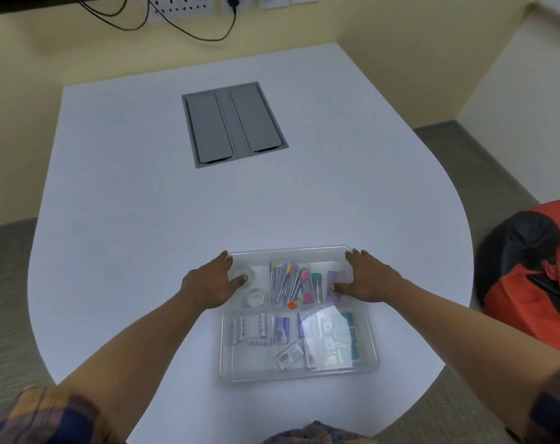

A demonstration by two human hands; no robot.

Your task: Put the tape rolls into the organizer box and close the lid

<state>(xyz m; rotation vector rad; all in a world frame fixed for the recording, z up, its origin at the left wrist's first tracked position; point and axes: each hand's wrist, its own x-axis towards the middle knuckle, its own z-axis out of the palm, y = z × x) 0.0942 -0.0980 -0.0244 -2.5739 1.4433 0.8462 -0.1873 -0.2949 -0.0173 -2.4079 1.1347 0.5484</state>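
Observation:
A clear plastic organizer box (299,374) sits on the white table near its front edge, with its transparent lid (291,249) lying over it. Two clear tape rolls (255,298) show through the lid in the far left compartment. My left hand (213,285) rests flat on the lid's far left corner, thumb over one roll. Pressed on the far right part of the lid is my right hand (368,278), fingers spread. Pens, batteries and small packets fill the other compartments.
The white table (144,219) has a grey cable hatch (235,123) set in its far middle. A red and black bag (528,270) lies off the table's right edge. Wall sockets with black cables (176,24) are at the back.

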